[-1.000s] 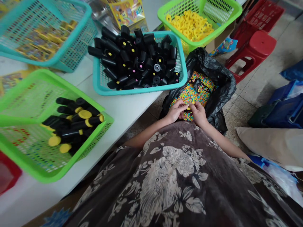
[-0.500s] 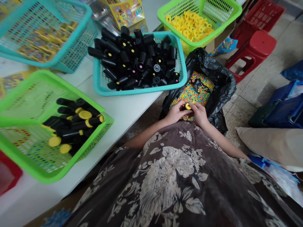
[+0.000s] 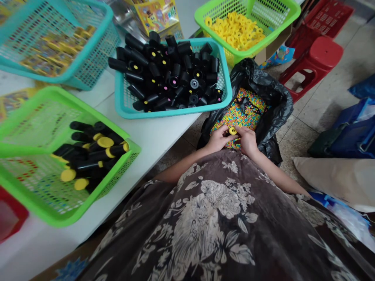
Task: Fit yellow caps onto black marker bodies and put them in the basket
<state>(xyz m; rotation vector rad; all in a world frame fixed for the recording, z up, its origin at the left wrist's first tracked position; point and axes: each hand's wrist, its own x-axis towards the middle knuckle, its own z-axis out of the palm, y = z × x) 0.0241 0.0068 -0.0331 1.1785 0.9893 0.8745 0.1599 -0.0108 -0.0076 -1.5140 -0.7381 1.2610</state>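
Your left hand (image 3: 218,139) and right hand (image 3: 248,139) meet with fingers curled, both pinching a small round yellow plastic cap (image 3: 233,130) between their fingertips. The cap is held just above small multicoloured beads (image 3: 249,111) that fill a black plastic bag (image 3: 275,97) on the floor, beside the white bench's (image 3: 158,136) edge. A teal mesh basket (image 3: 125,105) of black plastic tubes (image 3: 172,78) sits at that edge.

No readable text, printing on the yellow box (image 3: 158,15) too blurred, yellow cards (image 3: 49,54) likewise illegible
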